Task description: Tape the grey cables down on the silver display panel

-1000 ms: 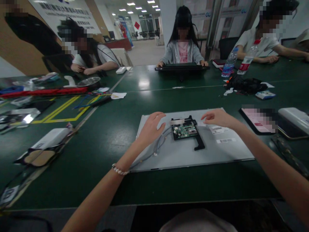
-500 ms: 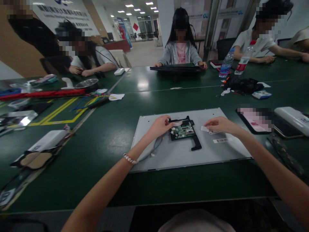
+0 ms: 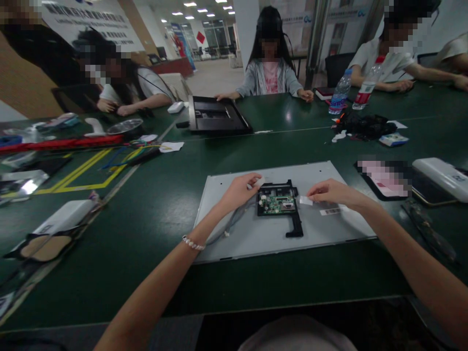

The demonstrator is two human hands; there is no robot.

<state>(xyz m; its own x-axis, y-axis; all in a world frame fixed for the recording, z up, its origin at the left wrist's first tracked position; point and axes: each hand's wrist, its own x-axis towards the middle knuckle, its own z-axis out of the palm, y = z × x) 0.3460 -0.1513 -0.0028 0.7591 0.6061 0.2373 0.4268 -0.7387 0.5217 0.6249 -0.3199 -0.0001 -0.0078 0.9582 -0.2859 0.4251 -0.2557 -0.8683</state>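
Observation:
A grey metal panel [image 3: 256, 236] lies flat on the green table in front of me. On it sits a black bracket holding a small green circuit board [image 3: 277, 203]. My left hand [image 3: 239, 191] pinches a pale strip of tape [image 3: 259, 182] just left of the board's top corner. Grey cables [image 3: 234, 220] run from under that hand toward the panel's front edge. My right hand [image 3: 331, 191] pinches a small white sticker [image 3: 304, 200] just right of the board, above a barcode label [image 3: 331, 211].
A black monitor shell [image 3: 215, 117] lies across the table before a seated person. Two water bottles [image 3: 340, 93] and a black bundle [image 3: 365, 126] stand far right. A white device [image 3: 442, 175] and a blurred card lie at right; tools and coloured wires clutter the left.
My left hand has closed on the tape strip and lifted it off the bracket's top toward the left. My right hand has drawn in to the sticker. The person opposite turned the black shell.

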